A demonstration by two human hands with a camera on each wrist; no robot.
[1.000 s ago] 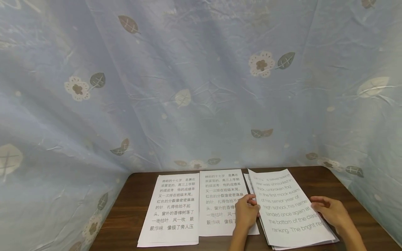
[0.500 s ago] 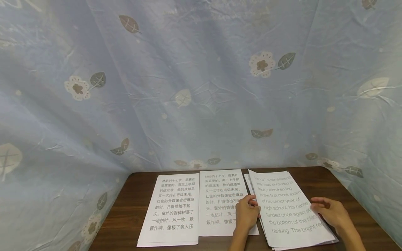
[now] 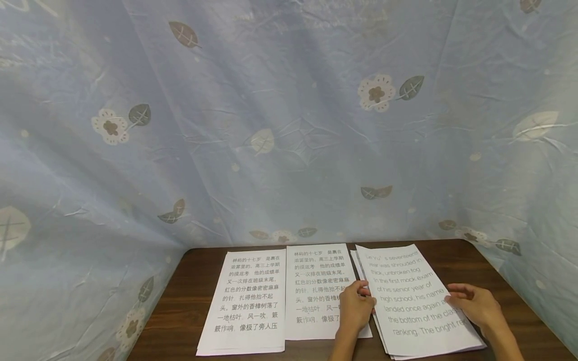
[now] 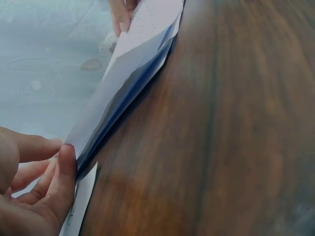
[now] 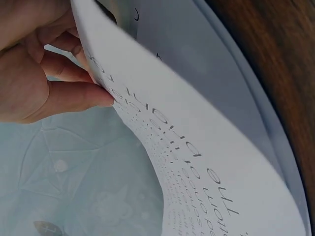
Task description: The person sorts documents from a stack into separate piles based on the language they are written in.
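A sheet of paper printed in English (image 3: pixel 406 301) tops a small stack at the right of the table, its edges lifted and bowed. My left hand (image 3: pixel 356 307) pinches the sheet's left edge between thumb and finger, as the left wrist view shows at the paper's edge (image 4: pixel 106 105). On the opposite side, my right hand (image 3: pixel 476 305) grips the right edge, thumb on the printed face (image 5: pixel 197 152) and fingers behind. Beneath lie more sheets (image 5: pixel 211 64), mostly covered. The left hand overlaps the lower right corner of a sheet printed in Chinese (image 3: pixel 316 291).
Another Chinese-printed stack (image 3: pixel 248 301) lies at the left, side by side with the middle one. Both rest on a dark wooden table (image 3: pixel 171 306). A blue-grey curtain (image 3: pixel 289 125) with flowers and leaves hangs close behind and beside the table.
Hardly anything differs. Both hands stay at the edges of the English sheet, with only a very slight shift.
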